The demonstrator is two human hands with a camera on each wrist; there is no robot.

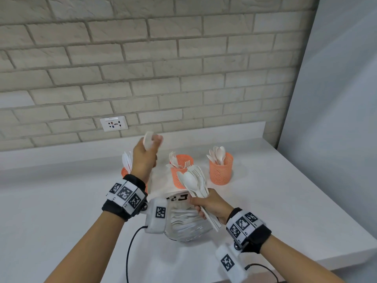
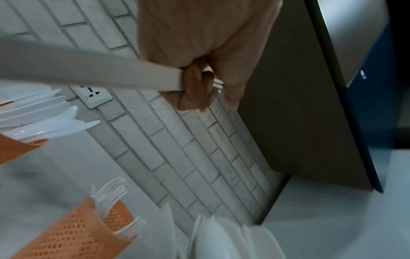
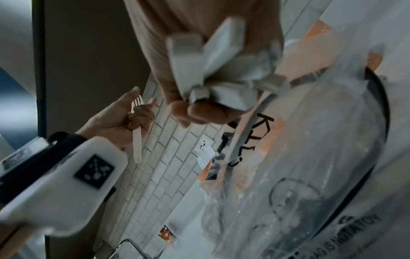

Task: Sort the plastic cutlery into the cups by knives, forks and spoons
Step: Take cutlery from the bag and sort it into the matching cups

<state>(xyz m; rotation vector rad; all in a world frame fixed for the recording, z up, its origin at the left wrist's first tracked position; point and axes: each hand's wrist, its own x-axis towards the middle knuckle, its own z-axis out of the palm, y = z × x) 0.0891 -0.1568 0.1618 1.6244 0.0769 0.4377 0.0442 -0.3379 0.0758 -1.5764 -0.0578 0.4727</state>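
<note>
My left hand [image 1: 145,155] is raised above the counter and grips a single white plastic fork [image 3: 137,126], whose tines [image 2: 218,84] poke out past the curled fingers. Lower and to the right, my right hand [image 1: 206,204] grips a bundle of mixed white cutlery [image 1: 194,181] by the handles. Three orange mesh cups stand behind. The left cup [image 1: 124,172] holds knives [image 2: 44,121] and is partly hidden by my left wrist. The middle cup [image 1: 177,178] holds forks. The right cup [image 1: 221,170] holds spoons.
A clear plastic bag [image 1: 188,223] with more cutlery lies in a dark-rimmed bowl [image 3: 377,108] below my hands. The white counter [image 1: 285,201] ends at the brick wall [image 1: 163,58] with a socket [image 1: 113,123]. A grey panel [image 1: 336,99] closes the right side.
</note>
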